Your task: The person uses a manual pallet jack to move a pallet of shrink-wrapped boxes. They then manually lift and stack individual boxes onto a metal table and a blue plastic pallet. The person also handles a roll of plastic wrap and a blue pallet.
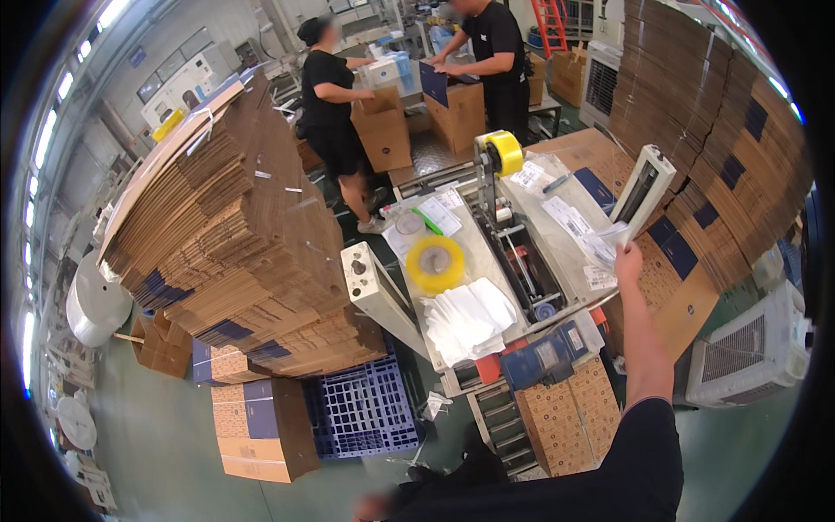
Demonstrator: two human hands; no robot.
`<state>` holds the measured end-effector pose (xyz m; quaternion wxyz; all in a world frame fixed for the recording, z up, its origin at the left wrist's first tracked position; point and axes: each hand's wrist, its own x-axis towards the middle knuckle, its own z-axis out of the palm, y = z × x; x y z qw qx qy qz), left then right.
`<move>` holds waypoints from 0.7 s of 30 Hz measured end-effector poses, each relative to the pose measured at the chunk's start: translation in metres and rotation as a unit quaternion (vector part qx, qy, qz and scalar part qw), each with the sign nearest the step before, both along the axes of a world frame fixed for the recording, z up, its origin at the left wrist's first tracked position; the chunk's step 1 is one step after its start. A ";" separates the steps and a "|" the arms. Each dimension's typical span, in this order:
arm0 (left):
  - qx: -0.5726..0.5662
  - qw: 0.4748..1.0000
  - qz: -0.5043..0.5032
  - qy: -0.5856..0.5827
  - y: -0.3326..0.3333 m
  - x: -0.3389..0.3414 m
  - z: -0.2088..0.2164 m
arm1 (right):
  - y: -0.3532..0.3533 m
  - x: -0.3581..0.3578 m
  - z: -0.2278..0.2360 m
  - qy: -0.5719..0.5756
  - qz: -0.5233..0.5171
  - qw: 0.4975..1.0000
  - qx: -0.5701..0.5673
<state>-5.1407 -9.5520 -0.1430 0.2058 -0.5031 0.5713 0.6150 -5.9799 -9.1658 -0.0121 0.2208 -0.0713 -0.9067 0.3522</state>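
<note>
My right arm reaches forward to the carton-taping machine. At the end of it, my right hand (628, 263) is closed on the edge of a curled white label sheet (602, 247), beside the machine's pale upright post (644, 190). More printed label sheets (565, 217) lie flat on the machine's right top plate. My left hand (372, 507) shows at the lower edge, low by my body. It is blurred, so its fingers and anything in them cannot be made out. A taped carton (570, 418) sits on the rollers right in front of me.
On the machine lie a yellow tape roll (436, 265) and white gloves (470, 320); another tape roll (504, 153) is mounted above. Flattened cartons (235, 217) are stacked left by a blue pallet (365, 409), more (704, 130) at right. Two co-workers handle open boxes (381, 130) beyond.
</note>
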 end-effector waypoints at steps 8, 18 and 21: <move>0.031 0.996 0.078 0.020 0.037 0.034 -0.019 | 0.019 0.001 0.141 0.179 -0.074 0.967 -0.167; -0.115 0.979 0.077 0.148 0.062 0.078 -0.086 | -0.169 0.314 0.198 0.179 0.413 0.885 -0.123; 0.069 0.919 0.253 0.295 0.076 0.022 0.050 | -0.226 0.480 0.161 0.123 0.695 0.696 -0.130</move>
